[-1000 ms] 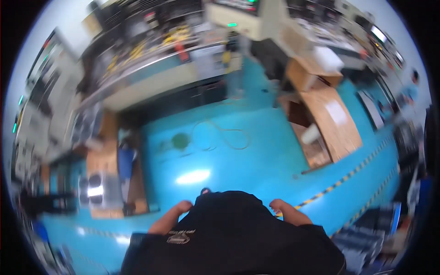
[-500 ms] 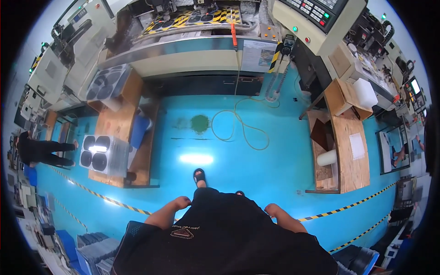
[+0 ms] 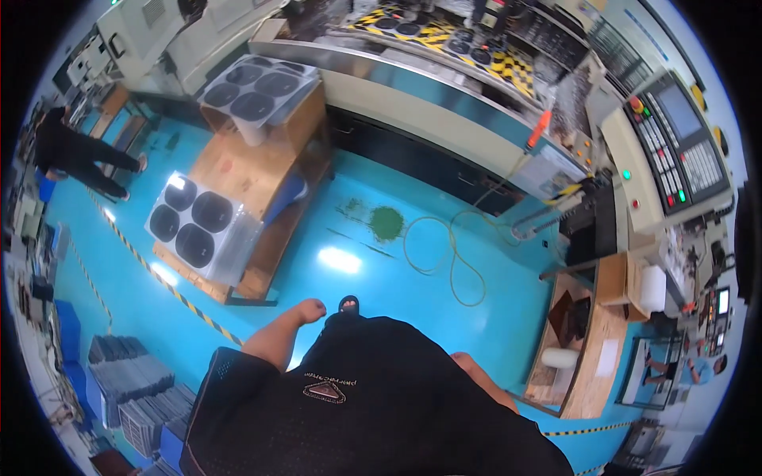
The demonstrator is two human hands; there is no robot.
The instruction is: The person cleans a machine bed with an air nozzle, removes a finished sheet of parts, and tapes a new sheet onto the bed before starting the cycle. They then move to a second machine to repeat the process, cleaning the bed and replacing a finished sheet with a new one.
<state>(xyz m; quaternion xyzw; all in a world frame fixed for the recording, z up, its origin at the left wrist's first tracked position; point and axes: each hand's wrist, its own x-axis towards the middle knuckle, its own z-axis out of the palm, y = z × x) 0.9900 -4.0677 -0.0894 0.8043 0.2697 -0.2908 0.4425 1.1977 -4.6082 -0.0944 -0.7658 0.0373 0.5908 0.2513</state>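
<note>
Left hand (image 3: 311, 310): near left, apart from the sheet stack; fingers look curled, though I cannot tell if they press together.
Right hand (image 3: 464, 363): partly behind the black shirt (image 3: 373, 404); cannot tell its finger state.
Sheet stack (image 3: 202, 228): near end of the left wooden bench (image 3: 226, 166); pale top, four dark rounds.
Blue floor (image 3: 381, 293): open between the benches; looped hose (image 3: 452, 236) farther off.
Striped tape (image 3: 190, 305): passes the bench's near edge.

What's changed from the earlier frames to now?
The view turned left: left bench swung up and inward in the picture, right bench dropped lower. Nothing visibly grasped or released by left hand or right hand. Unchanged: near sheet stack on left bench, green floor patch.
</note>
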